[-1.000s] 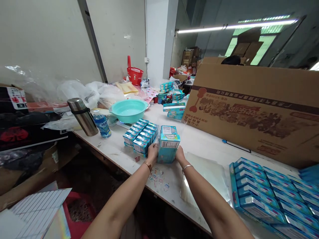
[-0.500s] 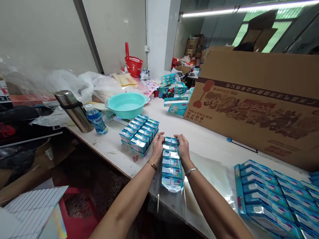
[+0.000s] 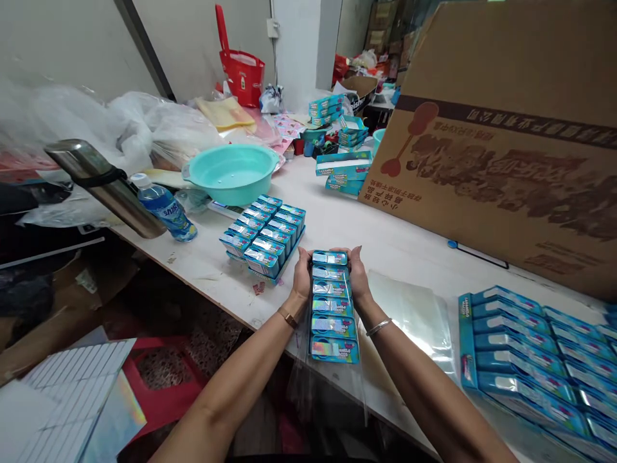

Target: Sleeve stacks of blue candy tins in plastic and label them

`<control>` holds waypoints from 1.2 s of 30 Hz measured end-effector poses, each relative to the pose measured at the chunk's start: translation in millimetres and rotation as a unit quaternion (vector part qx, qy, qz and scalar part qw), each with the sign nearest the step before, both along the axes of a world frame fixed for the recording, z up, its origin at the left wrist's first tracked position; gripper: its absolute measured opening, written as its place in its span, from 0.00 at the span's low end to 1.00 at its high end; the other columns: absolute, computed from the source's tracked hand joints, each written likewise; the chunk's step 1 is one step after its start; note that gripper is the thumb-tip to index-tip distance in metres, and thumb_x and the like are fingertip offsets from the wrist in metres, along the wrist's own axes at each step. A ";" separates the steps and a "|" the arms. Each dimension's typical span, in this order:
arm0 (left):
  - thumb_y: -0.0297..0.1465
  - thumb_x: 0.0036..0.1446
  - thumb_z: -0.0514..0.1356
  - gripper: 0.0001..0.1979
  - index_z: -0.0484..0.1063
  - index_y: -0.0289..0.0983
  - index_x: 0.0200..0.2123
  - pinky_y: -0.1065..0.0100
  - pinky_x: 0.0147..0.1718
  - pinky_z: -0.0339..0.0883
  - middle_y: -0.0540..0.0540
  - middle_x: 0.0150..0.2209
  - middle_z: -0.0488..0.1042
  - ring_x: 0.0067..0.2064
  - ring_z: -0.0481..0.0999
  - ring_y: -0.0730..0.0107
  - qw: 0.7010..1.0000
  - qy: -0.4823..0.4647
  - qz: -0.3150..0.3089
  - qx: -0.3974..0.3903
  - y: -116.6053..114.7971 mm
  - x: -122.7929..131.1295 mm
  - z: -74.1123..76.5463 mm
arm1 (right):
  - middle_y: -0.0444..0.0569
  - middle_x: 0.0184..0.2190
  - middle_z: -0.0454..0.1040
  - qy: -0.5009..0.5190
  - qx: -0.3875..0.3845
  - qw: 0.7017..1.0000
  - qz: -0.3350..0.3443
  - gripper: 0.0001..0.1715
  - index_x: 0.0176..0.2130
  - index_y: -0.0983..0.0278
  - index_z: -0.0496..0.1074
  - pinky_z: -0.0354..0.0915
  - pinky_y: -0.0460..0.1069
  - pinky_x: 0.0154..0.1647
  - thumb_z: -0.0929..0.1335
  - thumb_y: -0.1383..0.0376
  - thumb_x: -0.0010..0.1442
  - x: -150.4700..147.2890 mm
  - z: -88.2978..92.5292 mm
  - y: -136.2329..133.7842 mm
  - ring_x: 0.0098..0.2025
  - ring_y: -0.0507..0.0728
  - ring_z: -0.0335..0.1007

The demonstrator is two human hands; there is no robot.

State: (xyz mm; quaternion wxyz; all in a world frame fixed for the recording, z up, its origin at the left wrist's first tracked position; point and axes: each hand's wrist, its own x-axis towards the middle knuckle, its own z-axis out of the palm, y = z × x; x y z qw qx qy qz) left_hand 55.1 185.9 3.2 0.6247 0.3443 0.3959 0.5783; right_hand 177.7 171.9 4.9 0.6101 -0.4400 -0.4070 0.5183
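A row of small blue candy boxes [image 3: 332, 305] lies inside a clear plastic bag [image 3: 332, 379], whose loose end hangs over the table's near edge. My left hand [image 3: 303, 273] is closed on the left side of the row's far end. Opposite it, my right hand [image 3: 357, 275] grips the right side, its fingers curling behind the last box. Some fingertips are hidden behind the boxes. Just left of my hands sits a tray of the same blue boxes [image 3: 265, 238]. Flat clear bags [image 3: 414, 315] are stacked to the right of my right hand.
A larger tray of blue boxes [image 3: 525, 360] stands at the right. Behind it leans a big cardboard carton [image 3: 491, 154]. A turquoise basin [image 3: 231, 177], a drink bottle [image 3: 166, 209] and a steel flask [image 3: 108, 186] are on the left. Display trays [image 3: 344, 168] sit farther back.
My fingers have gone from the bag's far corners to wrapping around the row's far end. The boxes appear pressed more evenly in line. The camera has tipped downward.
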 end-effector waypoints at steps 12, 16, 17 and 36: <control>0.51 0.53 0.65 0.23 0.76 0.35 0.34 0.68 0.40 0.65 0.46 0.33 0.75 0.38 0.72 0.64 0.991 0.097 -0.011 0.086 -0.2 -23.3 7.8 | 0.49 0.46 0.77 -0.139 0.008 0.990 -0.013 0.29 0.44 0.59 0.76 0.65 0.53 0.50 0.68 0.41 0.55 32.3 16.3 -6.9 0.50 0.61 0.70; 0.43 0.53 0.66 0.15 0.77 0.36 0.31 0.68 0.44 0.63 0.45 0.34 0.76 0.41 0.72 0.63 0.976 0.178 -0.001 0.127 -14.0 -45.3 5.2 | 0.50 0.43 0.74 -0.284 0.063 0.957 -0.009 0.25 0.36 0.60 0.75 0.66 0.55 0.48 0.68 0.42 0.55 43.1 23.2 -20.3 0.47 0.60 0.70; 0.42 0.53 0.67 0.14 0.77 0.37 0.29 0.68 0.42 0.63 0.46 0.32 0.75 0.39 0.72 0.63 0.972 0.197 -0.024 0.126 -15.3 -49.2 5.8 | 0.50 0.42 0.73 -0.322 0.068 0.944 0.010 0.24 0.35 0.60 0.74 0.66 0.55 0.47 0.69 0.42 0.55 44.5 25.4 -21.0 0.45 0.60 0.70; 0.43 0.42 0.73 0.17 0.77 0.36 0.27 0.68 0.35 0.64 0.47 0.27 0.73 0.32 0.69 0.67 0.947 0.148 -0.207 0.195 3.8 -62.4 22.3 | 0.49 0.35 0.72 -0.494 0.209 0.840 0.077 0.15 0.35 0.58 0.67 0.64 0.55 0.44 0.63 0.51 0.65 43.8 57.2 -17.6 0.39 0.60 0.69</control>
